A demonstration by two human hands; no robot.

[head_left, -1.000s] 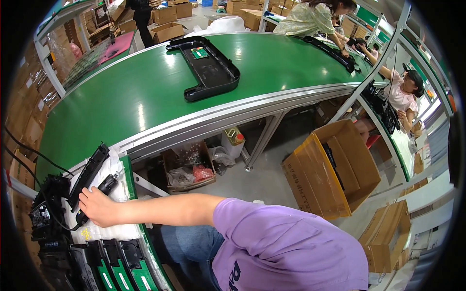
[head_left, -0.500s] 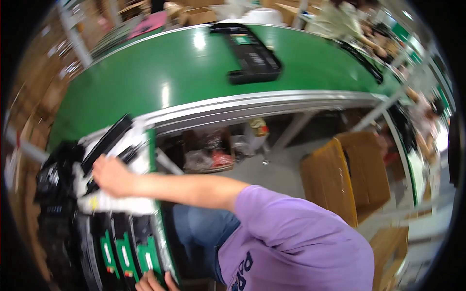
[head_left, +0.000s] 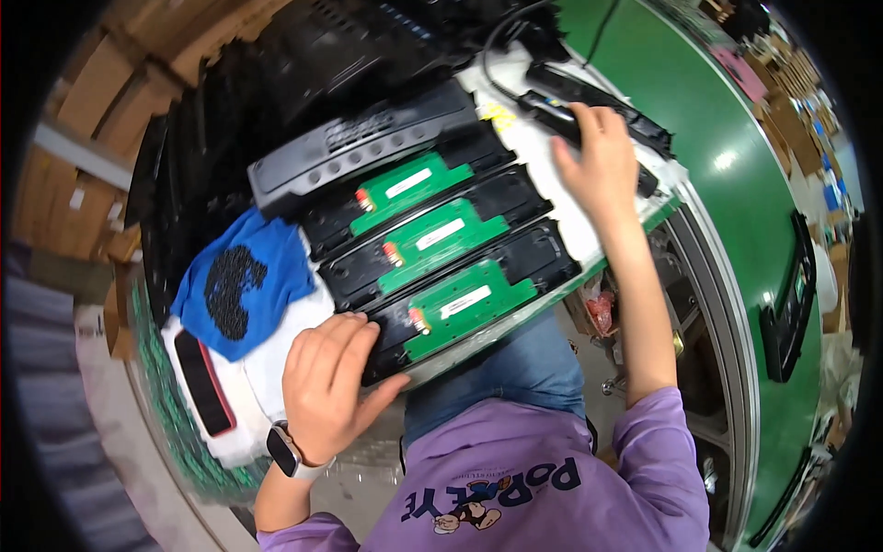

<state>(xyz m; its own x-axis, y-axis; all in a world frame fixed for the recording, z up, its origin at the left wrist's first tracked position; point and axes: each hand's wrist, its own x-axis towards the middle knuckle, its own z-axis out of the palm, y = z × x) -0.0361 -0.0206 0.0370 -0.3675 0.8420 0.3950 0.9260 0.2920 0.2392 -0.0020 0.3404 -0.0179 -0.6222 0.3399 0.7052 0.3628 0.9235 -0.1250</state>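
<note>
Three black plastic housings lie side by side, each carrying a green circuit board with a white label; the nearest black plastic housing (head_left: 543, 253) is by the bench edge. My left hand (head_left: 322, 386), wearing a watch, grips this housing's left end, fingers on top and thumb at its near side. Farther right, my right hand (head_left: 602, 170) is closed around a slim black corded tool, which looks like an electric screwdriver (head_left: 549, 114). Its body passes partly hidden under the fingers. Just beyond lies a long black plastic strip (head_left: 635, 122).
A grey-black panel with round buttons (head_left: 368, 147) lies behind the housings, before stacked black plastic parts (head_left: 303, 69). At left are a blue cloth (head_left: 285, 253) and a red-edged phone (head_left: 204, 382). A green conveyor (head_left: 708, 110) on the right bears a black frame (head_left: 793, 304).
My view has swung left and down onto the bench. My left hand now shows fully at the nearest housing's end. My right hand stays by the black tool, its fingers clearer.
</note>
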